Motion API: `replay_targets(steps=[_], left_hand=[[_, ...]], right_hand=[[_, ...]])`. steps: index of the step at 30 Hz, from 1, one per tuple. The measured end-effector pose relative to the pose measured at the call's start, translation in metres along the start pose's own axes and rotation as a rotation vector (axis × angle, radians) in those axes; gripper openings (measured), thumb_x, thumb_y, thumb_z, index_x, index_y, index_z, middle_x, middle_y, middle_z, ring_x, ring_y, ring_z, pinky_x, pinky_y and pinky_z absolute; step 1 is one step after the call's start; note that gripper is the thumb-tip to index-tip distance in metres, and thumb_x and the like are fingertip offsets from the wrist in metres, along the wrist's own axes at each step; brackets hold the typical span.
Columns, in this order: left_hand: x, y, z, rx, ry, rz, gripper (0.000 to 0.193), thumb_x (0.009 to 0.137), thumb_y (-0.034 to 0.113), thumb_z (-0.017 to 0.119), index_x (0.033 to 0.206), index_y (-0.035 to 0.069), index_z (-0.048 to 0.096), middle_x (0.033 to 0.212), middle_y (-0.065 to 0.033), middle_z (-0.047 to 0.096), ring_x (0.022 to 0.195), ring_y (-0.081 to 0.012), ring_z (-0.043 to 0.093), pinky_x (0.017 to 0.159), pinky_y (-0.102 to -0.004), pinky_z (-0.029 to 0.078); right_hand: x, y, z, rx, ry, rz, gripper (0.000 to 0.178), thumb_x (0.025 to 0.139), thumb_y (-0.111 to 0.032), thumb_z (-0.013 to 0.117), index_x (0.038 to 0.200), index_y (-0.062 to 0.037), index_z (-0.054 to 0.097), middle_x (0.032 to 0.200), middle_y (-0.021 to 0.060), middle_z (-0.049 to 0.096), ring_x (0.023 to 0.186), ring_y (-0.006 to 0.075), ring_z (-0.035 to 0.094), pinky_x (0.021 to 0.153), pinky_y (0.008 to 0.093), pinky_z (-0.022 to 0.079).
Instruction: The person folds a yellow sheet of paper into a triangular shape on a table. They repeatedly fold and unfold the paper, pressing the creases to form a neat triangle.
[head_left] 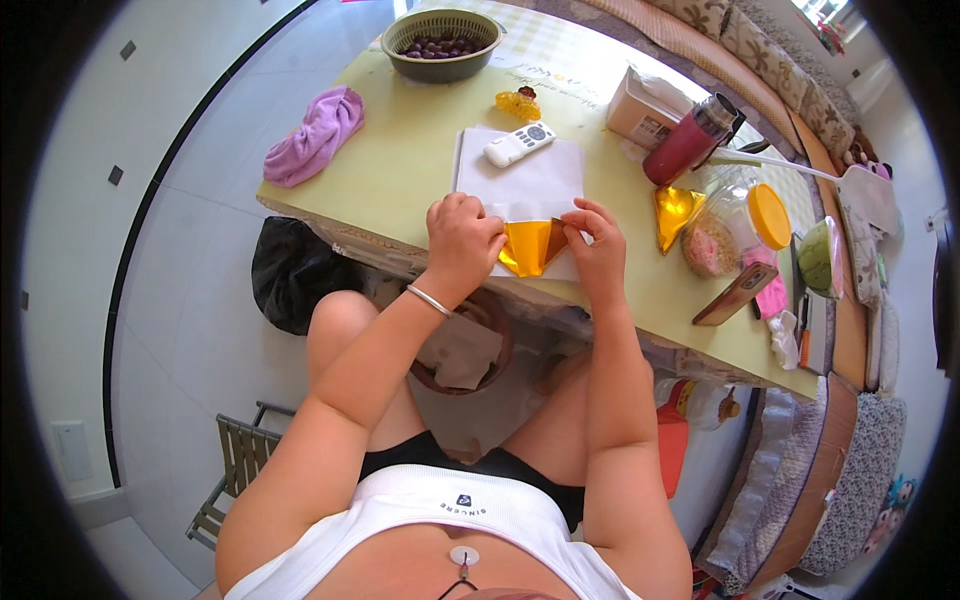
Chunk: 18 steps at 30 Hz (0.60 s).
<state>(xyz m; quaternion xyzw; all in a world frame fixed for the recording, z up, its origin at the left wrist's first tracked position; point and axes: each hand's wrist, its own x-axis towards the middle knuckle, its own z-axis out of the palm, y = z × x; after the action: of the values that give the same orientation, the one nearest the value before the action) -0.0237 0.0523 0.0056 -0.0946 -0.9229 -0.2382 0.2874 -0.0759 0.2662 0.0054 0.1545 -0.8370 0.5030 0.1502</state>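
A partly folded sheet of shiny gold paper lies over a stack of white paper at the table's near edge. My left hand pinches its left side, fingers closed. On the other side, my right hand grips the right corner between thumb and fingers, where the paper looks darker. A white remote control rests on the white stack, just beyond my hands. To the right of my right hand sits another folded gold paper piece.
Around the pale yellow table stand a basket of dark round fruit, purple cloth, yellow hair clip, cardboard box, red thermos, yellow-lidded jar, leaning phone and cut melon. Below is a bin.
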Motion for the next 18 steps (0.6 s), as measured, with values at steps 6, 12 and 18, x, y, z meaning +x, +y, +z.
replay_targets(steps=[6,12,18], left_hand=[[-0.003,-0.001,0.004,-0.023,0.048,0.102,0.017,0.075,0.010,0.078,0.092,0.010,0.075,0.100,-0.0059,0.064,0.107,-0.0275,0.058,0.094,-0.0435,0.044],[-0.003,-0.001,0.012,-0.188,-0.045,0.219,0.033,0.081,0.001,0.067,0.113,0.008,0.074,0.101,-0.0086,0.065,0.094,-0.0290,0.062,0.081,-0.0384,0.052],[0.002,0.003,0.007,-0.093,-0.087,0.345,0.038,0.083,0.005,0.065,0.120,0.010,0.073,0.118,-0.0081,0.069,0.097,-0.0264,0.062,0.085,-0.0387,0.051]], right_hand=[[-0.005,-0.004,-0.012,-0.165,-0.013,-0.043,0.028,0.079,0.002,0.077,0.106,-0.0041,0.072,0.115,0.0123,0.066,0.092,0.0221,0.068,0.078,0.0316,0.056],[-0.007,-0.004,0.007,-0.010,-0.100,-0.041,0.050,0.078,0.005,0.076,0.125,-0.0024,0.064,0.111,0.0126,0.065,0.091,0.0222,0.068,0.081,0.0339,0.057],[-0.009,-0.010,0.008,0.041,-0.182,-0.052,0.044,0.085,0.006,0.071,0.127,0.0002,0.062,0.112,0.0131,0.067,0.097,0.0207,0.068,0.084,0.0331,0.057]])
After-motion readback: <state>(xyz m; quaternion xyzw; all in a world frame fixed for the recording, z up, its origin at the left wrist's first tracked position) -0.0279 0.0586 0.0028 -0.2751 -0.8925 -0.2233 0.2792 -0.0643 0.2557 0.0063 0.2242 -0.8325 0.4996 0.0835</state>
